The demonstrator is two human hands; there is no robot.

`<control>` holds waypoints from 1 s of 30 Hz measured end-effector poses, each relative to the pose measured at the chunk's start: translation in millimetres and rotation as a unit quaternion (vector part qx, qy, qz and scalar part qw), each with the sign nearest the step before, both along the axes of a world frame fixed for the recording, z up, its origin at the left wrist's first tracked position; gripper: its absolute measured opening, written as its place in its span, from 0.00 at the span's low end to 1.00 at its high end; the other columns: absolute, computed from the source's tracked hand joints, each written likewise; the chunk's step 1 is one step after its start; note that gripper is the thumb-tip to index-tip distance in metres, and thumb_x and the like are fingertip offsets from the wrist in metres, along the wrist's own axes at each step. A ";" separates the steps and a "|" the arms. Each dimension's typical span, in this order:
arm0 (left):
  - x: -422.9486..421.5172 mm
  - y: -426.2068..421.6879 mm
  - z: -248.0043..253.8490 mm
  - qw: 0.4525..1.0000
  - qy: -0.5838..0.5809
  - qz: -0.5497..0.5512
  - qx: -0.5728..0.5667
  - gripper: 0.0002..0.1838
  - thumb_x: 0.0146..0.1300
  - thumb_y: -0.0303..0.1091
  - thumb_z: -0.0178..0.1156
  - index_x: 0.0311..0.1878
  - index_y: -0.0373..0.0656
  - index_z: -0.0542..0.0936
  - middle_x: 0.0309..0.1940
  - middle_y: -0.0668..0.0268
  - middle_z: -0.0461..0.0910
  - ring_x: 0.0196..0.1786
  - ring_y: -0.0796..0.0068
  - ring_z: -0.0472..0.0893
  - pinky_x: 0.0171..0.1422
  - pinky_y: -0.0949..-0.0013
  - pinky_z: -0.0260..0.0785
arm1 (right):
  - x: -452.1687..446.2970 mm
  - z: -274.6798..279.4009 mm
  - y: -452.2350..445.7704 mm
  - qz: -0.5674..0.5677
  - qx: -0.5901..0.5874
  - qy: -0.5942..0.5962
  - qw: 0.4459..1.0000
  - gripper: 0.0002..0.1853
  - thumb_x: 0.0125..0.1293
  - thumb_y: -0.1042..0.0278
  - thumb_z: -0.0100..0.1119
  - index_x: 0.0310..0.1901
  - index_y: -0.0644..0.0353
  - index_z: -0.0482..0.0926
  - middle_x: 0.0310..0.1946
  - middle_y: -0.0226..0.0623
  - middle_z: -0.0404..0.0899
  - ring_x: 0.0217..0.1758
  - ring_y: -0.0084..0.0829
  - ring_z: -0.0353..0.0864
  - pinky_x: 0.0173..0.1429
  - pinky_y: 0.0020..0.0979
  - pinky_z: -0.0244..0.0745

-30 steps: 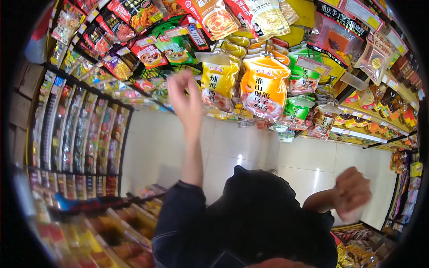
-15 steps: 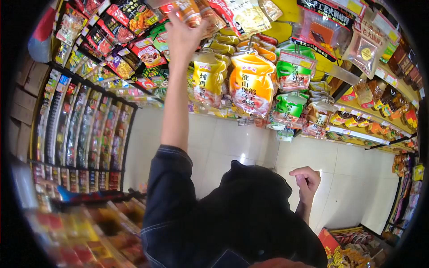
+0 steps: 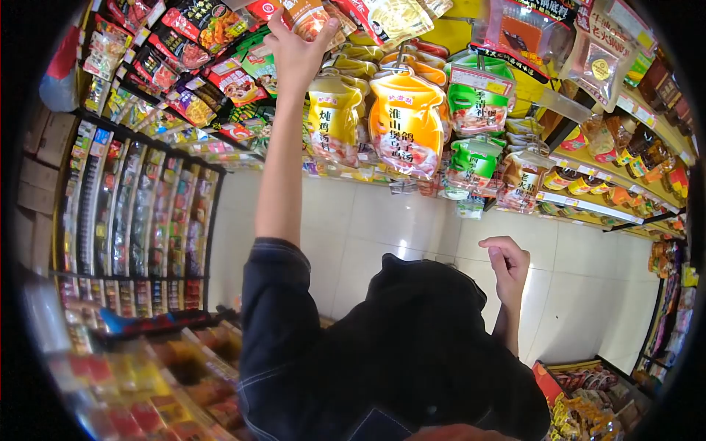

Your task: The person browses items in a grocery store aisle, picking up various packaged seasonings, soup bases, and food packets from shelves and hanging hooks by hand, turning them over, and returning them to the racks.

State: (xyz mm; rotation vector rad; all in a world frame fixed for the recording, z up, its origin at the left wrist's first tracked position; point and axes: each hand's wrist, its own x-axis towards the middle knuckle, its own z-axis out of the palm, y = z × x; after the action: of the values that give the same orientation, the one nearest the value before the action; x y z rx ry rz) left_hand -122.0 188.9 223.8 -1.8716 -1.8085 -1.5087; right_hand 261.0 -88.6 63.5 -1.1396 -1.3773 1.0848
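Observation:
My left hand (image 3: 298,55) reaches up to the top of the display. Its thumb and fingers grip the lower sides of an orange packet (image 3: 307,18) with a food picture on it. Just below and to the right hang a yellow soup seasoning pouch (image 3: 334,121), a larger orange pouch (image 3: 406,125) and green pouches (image 3: 474,163), all on hooks. A white and red packet (image 3: 390,20) is beside the gripped one. Low at the right, my right hand (image 3: 507,268) is loosely curled over the floor, with nothing visible in it.
Colourful packets (image 3: 235,81) fill the shelf left of my arm. Shelves of bottles and jars (image 3: 640,165) run along the right. A tall rack (image 3: 136,213) stands at the left, and a bin of packets (image 3: 588,397) is at the lower right. Pale tiles (image 3: 368,228) cover the floor.
The view has shifted slightly, so the hanging pouches sit a little higher and further left. My left hand has stayed at the orange packet, its thumb now against the side. My right hand remains curled.

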 end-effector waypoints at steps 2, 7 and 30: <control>-1.2 7.7 -3.8 1.000 -0.011 -0.022 0.013 0.63 0.50 0.66 0.78 0.74 0.30 0.55 0.64 0.35 0.66 0.70 0.44 0.65 0.73 0.50 0.63 | -1.7 -0.2 0.0 -0.005 -0.005 -0.021 1.000 0.07 0.73 0.77 0.57 0.43 0.62 0.86 0.20 0.22 0.73 0.22 0.11 0.61 0.27 0.22 0.50; -9.1 21.2 -9.4 0.973 -0.158 -0.160 0.046 0.58 0.49 0.47 0.85 0.71 0.31 0.55 0.58 0.43 0.71 0.56 0.61 0.79 0.60 0.64 0.77 | -4.4 5.6 14.7 -0.024 -0.006 -0.041 0.999 0.08 0.71 0.79 0.58 0.46 0.62 0.86 0.27 0.28 0.77 0.28 0.14 0.68 0.33 0.22 0.62; -25.5 -103.8 44.5 0.623 -0.549 -0.544 -0.123 0.26 0.74 0.41 0.63 0.68 0.40 0.68 0.44 0.63 0.70 0.44 0.72 0.70 0.39 0.71 0.63 | 9.6 14.6 70.3 -0.092 0.064 0.125 0.986 0.11 0.77 0.74 0.50 0.48 0.65 0.84 0.25 0.24 0.71 0.28 0.16 0.68 0.33 0.21 0.61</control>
State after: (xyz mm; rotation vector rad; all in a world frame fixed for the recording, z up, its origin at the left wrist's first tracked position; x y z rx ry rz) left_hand -147.5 85.0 268.3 -2.6155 -0.7877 -3.6027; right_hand 270.6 -18.3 78.0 -0.9803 -1.1064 0.9562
